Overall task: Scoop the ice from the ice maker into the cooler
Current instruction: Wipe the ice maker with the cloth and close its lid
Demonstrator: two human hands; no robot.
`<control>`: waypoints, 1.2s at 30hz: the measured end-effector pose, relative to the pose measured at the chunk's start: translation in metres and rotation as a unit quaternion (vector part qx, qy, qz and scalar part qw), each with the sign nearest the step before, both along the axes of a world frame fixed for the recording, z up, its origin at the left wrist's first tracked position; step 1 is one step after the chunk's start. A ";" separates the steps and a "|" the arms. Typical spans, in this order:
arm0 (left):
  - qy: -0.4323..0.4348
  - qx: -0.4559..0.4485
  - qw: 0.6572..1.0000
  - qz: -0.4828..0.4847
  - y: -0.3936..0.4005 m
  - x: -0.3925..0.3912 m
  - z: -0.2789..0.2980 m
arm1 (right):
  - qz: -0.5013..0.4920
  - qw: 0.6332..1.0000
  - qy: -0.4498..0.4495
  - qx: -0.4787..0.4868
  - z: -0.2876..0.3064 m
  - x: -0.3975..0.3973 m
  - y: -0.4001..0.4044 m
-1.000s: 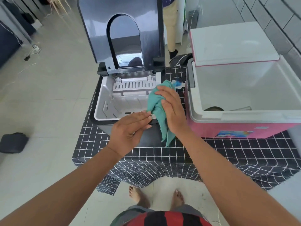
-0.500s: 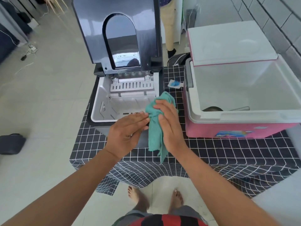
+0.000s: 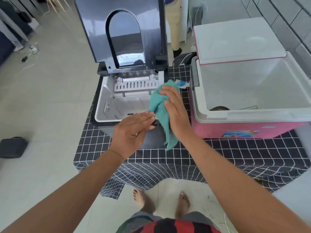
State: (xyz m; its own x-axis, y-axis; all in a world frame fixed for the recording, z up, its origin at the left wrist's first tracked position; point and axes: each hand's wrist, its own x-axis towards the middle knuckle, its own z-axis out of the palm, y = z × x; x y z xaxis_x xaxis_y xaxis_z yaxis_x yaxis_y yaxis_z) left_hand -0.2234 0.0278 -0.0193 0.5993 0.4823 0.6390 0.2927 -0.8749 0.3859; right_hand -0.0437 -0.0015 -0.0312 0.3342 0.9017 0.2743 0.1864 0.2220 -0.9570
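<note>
The grey ice maker stands on the table with its lid raised; no ice shows in its white bin. To its right sits the pink cooler, lid open, with a dark scoop lying low inside. My right hand holds a teal cloth over the ice maker's front right corner, and the cloth hangs down below it. My left hand is flat with straight fingers, its fingertips against the cloth.
A black checked tablecloth covers the table and hangs over the front edge. A small blue-and-white packet lies between the ice maker and the cooler. A black bag is on the floor at left. A person's legs stand behind the table.
My right hand drew the cloth toward me along my left fingers, then pushed it back away. My left hand stayed almost in place.
</note>
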 end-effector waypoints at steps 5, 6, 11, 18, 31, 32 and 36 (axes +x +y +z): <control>-0.003 0.003 1.000 0.002 0.003 -0.001 -0.003 | 0.023 0.999 -0.022 0.019 -0.019 -0.020 -0.046; -0.002 0.004 1.000 0.002 0.003 0.000 -0.002 | 0.041 0.998 -0.048 0.023 -0.018 -0.012 -0.041; -0.004 0.007 1.000 0.007 -0.001 0.002 0.000 | 0.067 0.992 -0.104 0.023 -0.008 0.031 -0.005; 0.002 0.000 1.000 0.022 -0.001 0.002 -0.001 | 0.054 0.982 -0.179 -0.009 -0.011 0.017 -0.042; 0.060 -0.007 0.997 0.038 0.012 -0.055 0.002 | -0.068 0.893 -0.427 0.126 0.003 -0.003 -0.044; 0.058 0.001 0.997 0.053 0.016 -0.068 0.001 | -0.079 0.876 -0.454 0.142 0.005 -0.011 -0.042; 0.047 0.014 0.997 0.064 0.027 -0.098 0.002 | -0.147 0.803 -0.566 0.111 0.012 -0.050 -0.035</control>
State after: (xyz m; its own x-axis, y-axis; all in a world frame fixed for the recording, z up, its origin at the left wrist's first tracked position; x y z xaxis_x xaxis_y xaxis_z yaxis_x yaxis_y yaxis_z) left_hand -0.3209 0.0551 -0.0172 0.5918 0.5416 0.5970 0.4364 -0.8380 0.3276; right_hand -0.0934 -0.0362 -0.0187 -0.0527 0.7165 0.6956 0.9855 0.1499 -0.0798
